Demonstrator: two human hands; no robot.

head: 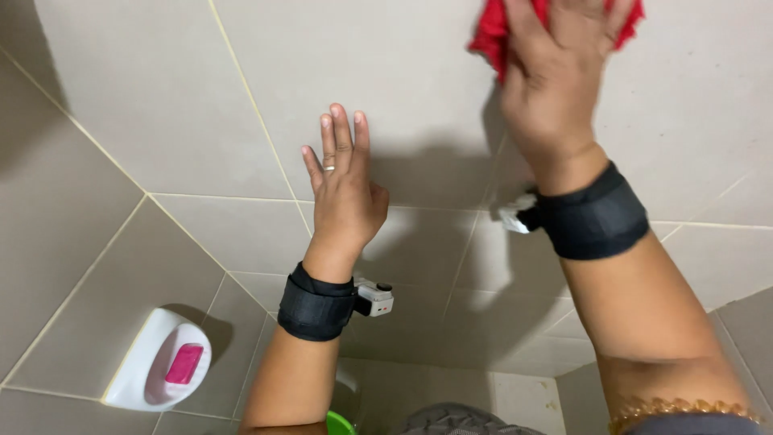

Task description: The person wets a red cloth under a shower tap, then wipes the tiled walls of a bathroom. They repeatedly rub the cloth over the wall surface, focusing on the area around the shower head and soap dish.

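My right hand [555, 76] presses a red cloth [493, 32] flat against the grey tiled wall [403, 80] near the top of the view; the cloth sticks out on both sides of the hand. My left hand [342, 189] rests flat on the same wall lower and to the left, fingers together and pointing up, with a ring on one finger. It holds nothing. Both wrists wear black straps, each with a small white device attached.
A white wall-mounted soap dish [157, 362] with a pink soap bar [184, 364] sits on the side wall at lower left. A green object's rim [342, 424] shows at the bottom edge. The two tiled walls meet in a corner left of my left arm.
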